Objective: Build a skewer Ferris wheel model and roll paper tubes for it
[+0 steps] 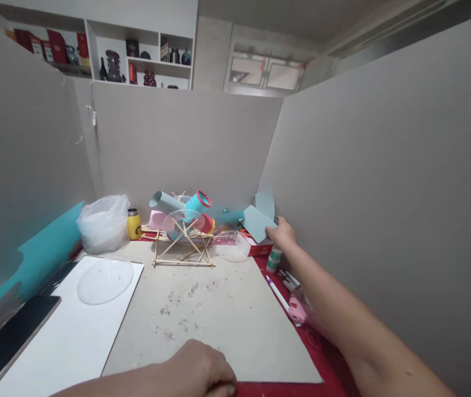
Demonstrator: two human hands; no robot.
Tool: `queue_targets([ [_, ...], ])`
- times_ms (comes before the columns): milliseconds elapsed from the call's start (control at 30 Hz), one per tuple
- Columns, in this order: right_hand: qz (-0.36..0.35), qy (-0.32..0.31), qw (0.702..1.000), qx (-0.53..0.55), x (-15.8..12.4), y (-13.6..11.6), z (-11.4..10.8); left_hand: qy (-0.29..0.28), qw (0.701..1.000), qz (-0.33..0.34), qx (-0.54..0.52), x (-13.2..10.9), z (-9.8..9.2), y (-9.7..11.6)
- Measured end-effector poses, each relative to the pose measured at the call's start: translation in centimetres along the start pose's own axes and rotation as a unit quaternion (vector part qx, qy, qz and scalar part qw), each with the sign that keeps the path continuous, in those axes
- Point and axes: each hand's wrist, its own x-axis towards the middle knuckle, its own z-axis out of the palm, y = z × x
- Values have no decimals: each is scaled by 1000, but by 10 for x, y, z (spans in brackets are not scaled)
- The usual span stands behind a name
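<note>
Nearest the camera, the left hand was rested at the front edge of a stained grey board, its fingers curled under; whether anything was held in it could not be told. By the right hand, stretched toward the far right corner, a pale blue card was gripped at its right edge between thumb and fingers. The card was plain and straight-edged, and was tilted up over a red and white box, part of which was hidden by it. Behind it, another pale blue sheet was propped near the right partition, by which that side was closed off just beside the hand.

To the left of the card, a teal piece was seen. Further left, clear discs were carried on a frame of thin sticks, together with a grey-blue tube, a blue tube rimmed in red, and a red tube edged in yellow. Below the right hand, a green and white bottle was placed on the red-covered bench, near a white pen and a pink object partly covered by the forearm. At the left, a yellow jar was set beside a white plastic bag.
</note>
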Motion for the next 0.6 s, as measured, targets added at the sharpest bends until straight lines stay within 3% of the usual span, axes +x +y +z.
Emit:
queue_targets([
  [167, -22, 42, 997, 60, 7, 8, -11, 29, 996, -31, -75, -4, -1, 2],
  [400, -79, 137, 968, 196, -39, 25, -72, 68, 965, -163, -196, -7, -9, 9],
  [500, -75, 137, 956, 249, -57, 37, -86, 85, 943, -194, -256, -4, -6, 6],
  [600, -48, 109, 952, 280, -57, 41, -83, 109, 929, -204, -288, -2, -4, 5],
])
